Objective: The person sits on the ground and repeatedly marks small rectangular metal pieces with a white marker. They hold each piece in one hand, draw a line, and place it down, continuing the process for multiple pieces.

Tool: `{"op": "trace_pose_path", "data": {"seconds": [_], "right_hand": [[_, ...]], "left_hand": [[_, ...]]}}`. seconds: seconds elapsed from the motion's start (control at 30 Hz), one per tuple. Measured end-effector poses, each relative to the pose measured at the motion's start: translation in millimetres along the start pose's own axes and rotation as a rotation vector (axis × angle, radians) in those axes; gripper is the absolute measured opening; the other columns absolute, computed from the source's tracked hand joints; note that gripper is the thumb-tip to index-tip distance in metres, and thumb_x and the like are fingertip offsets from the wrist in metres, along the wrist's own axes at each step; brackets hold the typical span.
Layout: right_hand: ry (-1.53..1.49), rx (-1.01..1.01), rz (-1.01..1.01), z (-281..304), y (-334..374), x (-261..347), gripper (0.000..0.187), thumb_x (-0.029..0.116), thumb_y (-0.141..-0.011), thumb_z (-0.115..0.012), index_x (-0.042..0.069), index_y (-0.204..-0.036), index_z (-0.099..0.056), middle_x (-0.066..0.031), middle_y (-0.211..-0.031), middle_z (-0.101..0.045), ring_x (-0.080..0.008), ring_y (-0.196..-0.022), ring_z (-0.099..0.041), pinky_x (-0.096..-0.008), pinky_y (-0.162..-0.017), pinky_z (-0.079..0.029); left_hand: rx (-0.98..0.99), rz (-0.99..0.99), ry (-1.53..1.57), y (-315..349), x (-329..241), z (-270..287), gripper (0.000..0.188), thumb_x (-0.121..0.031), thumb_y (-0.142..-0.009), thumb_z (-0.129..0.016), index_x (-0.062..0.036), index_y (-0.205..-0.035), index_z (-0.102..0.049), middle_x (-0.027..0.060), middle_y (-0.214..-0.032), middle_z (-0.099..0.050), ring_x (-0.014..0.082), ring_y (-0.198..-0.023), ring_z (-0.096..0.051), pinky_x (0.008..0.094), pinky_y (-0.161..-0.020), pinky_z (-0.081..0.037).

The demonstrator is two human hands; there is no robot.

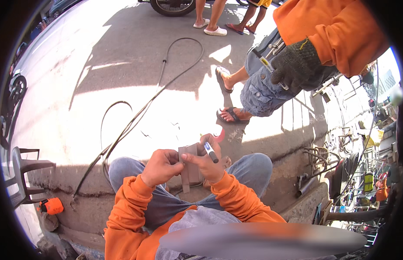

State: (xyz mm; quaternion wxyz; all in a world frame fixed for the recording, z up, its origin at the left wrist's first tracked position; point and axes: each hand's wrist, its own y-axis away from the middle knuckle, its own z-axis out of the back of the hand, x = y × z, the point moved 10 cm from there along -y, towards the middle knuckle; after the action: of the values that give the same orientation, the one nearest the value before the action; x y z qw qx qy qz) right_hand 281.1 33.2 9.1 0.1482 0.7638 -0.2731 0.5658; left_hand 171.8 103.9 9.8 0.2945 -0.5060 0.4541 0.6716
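Observation:
Between my knees, both hands hold a flat grey-brown piece (192, 173), with a narrower strip (184, 177) lying along its left side. My left hand (161, 167) is closed, its thumb and fingers pinching the strip's left edge. From the other side my right hand (208, 164) grips the piece, thumb across its face. A white marker with a black end (210, 151) is also tucked in the fingers of my right hand, its black end pointing down to the right. What the piece is made of is hard to tell.
At the right stands another person in orange sleeves, a dark gloved hand (299, 65) holding a slim tool (263, 60). A black cable (134, 119) loops over the pavement. A plastic chair (23, 175) and an orange object (52, 206) are at left; metal clutter (318, 158) lies right.

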Motion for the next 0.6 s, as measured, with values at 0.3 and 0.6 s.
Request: {"op": "trace_pose_path", "data": {"seconds": [0.3, 0.6], "right_hand": [[-0.026, 0.084, 0.061, 12, -23, 26, 0.041, 0.0, -0.077, -0.077, 0.008, -0.097, -0.043, -0.0049, -0.086, -0.062, -0.0101, -0.079, -0.06, -0.0245, -0.066, -0.052], [-0.201, 0.021, 0.225, 8, -100, 106, 0.039, -0.002, -0.079, -0.073, 0.013, -0.097, -0.041, -0.0034, -0.081, -0.061, -0.0113, -0.068, -0.063, -0.0247, -0.058, -0.054]], "left_hand": [[-0.051, -0.276, -0.051, -11, -28, -8, 0.025, -0.01, -0.086, -0.068, 0.0058, -0.105, -0.065, 0.0095, -0.092, -0.069, 0.0129, -0.082, -0.065, 0.0273, -0.074, -0.053], [-0.18, -0.574, 0.132, -21, -113, 10, 0.027, -0.008, -0.091, -0.064, 0.0078, -0.113, -0.06, 0.009, -0.093, -0.069, 0.0099, -0.079, -0.063, 0.0236, -0.067, -0.052]]}}
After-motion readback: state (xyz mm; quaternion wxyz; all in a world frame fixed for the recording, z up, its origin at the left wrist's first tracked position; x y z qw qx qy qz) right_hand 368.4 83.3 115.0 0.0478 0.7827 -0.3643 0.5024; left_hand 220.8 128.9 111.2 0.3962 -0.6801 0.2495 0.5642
